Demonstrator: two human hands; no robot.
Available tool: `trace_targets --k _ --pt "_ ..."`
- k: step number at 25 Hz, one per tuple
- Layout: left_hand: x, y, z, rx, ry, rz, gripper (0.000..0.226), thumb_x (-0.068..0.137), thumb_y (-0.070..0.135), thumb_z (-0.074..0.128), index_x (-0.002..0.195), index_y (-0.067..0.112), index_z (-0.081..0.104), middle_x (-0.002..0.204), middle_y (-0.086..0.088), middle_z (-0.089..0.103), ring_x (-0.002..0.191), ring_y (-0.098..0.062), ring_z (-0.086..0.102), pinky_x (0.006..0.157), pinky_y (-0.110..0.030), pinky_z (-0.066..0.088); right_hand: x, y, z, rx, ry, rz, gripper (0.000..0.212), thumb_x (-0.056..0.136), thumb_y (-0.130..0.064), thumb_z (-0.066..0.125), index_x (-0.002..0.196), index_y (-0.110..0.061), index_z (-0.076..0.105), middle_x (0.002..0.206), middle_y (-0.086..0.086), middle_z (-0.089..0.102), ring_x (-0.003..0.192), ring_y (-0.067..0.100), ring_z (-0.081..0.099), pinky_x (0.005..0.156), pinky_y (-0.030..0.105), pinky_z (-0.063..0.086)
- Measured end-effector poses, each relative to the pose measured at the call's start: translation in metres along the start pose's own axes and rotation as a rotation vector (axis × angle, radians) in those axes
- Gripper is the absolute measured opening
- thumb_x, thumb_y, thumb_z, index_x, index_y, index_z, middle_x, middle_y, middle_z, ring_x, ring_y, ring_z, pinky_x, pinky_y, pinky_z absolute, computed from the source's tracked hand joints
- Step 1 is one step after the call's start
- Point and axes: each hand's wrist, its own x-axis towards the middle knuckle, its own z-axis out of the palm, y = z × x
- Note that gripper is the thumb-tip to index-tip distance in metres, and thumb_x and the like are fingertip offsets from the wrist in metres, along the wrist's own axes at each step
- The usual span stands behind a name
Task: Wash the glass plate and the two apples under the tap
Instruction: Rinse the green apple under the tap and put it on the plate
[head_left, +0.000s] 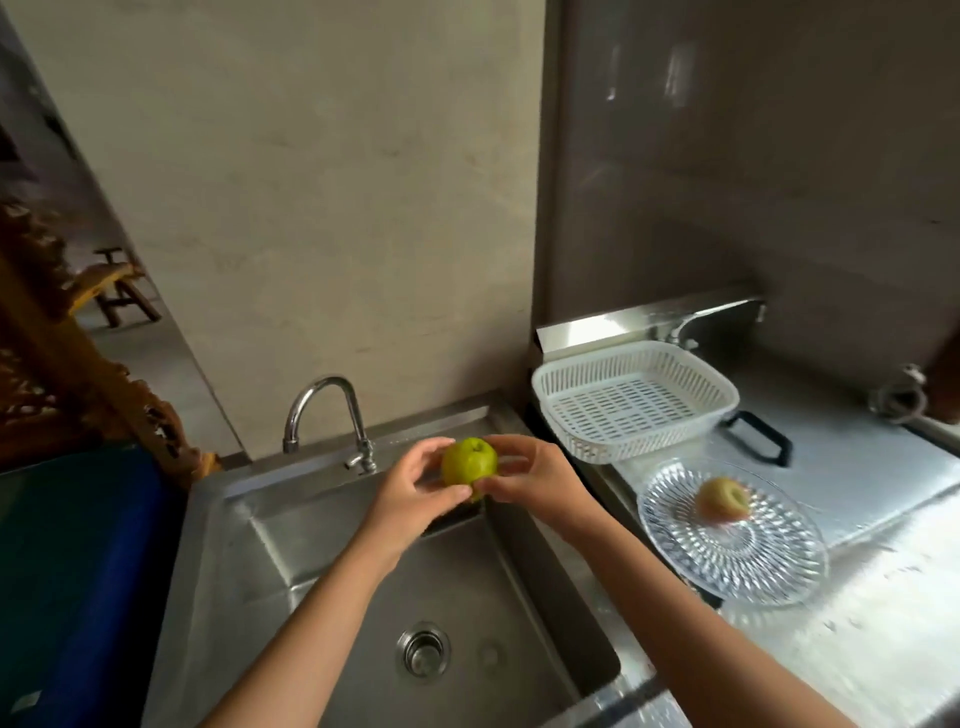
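Note:
Both hands hold a green apple (469, 460) above the far right corner of the steel sink (270, 540). My left hand (410, 488) grips it from the left and my right hand (535, 480) from the right. The curved tap (332, 410) stands at the sink's back edge, left of the apple; no water is visible. A cut-glass plate (769, 561) lies on the steel counter to the right. On the plate rests a reddish-yellow apple (723, 500).
A white plastic basket (634, 400) sits on the counter behind the plate, with a black handle (758, 436) beside it. The sink drain (423, 649) is in the basin's near part. A blue object (78, 571) and carved wooden furniture (62, 374) stand at the left.

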Motion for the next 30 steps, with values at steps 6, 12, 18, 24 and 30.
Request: trace_targets --k 6,12,18,24,30 --pt "-0.001 0.01 0.03 0.06 -0.116 0.042 0.044 0.075 -0.006 0.067 0.104 0.025 0.057 0.113 -0.003 0.063 0.096 -0.014 0.062 0.073 -0.018 0.055 -0.032 -0.009 -0.037 0.004 0.081 -0.026 0.052 0.07 -0.004 0.075 0.12 -0.008 0.061 0.112 0.015 0.068 0.094 0.022 0.068 0.081 0.032 0.058" --pt "0.017 -0.008 0.096 0.16 -0.199 0.025 0.046 0.07 0.004 0.074 0.101 0.035 0.058 0.111 0.004 0.067 0.105 -0.01 0.062 0.088 -0.022 0.048 -0.05 0.019 -0.1 -0.075 0.146 -0.011 0.053 0.07 -0.007 0.076 0.12 -0.01 0.062 0.112 0.011 0.069 0.095 0.018 0.067 0.087 0.028 0.055" --pt "0.048 -0.045 0.213 0.214 -0.268 -0.034 0.046 0.069 0.005 0.074 0.106 0.026 0.056 0.112 0.006 0.062 0.105 -0.001 0.057 0.076 -0.007 0.044 -0.054 0.094 -0.205 -0.127 0.174 0.069 0.054 0.066 -0.011 0.079 0.117 -0.016 0.063 0.111 0.0 0.068 0.098 0.012 0.065 0.084 0.024 0.056" --pt "0.066 -0.095 0.31 0.247 -0.21 -0.165 0.046 0.067 0.005 0.076 0.102 0.026 0.055 0.109 0.012 0.058 0.103 0.006 0.052 0.076 0.0 0.041 -0.041 0.18 -0.291 -0.163 0.049 0.115 0.053 0.061 -0.012 0.082 0.11 -0.022 0.063 0.11 -0.006 0.065 0.091 0.002 0.063 0.069 0.008 0.051" --pt "0.057 -0.124 0.333 0.297 -0.123 -0.26 0.046 0.065 0.002 0.075 0.097 0.028 0.054 0.106 0.01 0.06 0.102 -0.007 0.058 0.077 -0.005 0.045 -0.042 0.219 -0.304 -0.199 -0.083 0.132 0.061 0.064 -0.019 0.082 0.12 -0.018 0.059 0.107 -0.011 0.061 0.099 0.003 0.06 0.083 0.024 0.056"
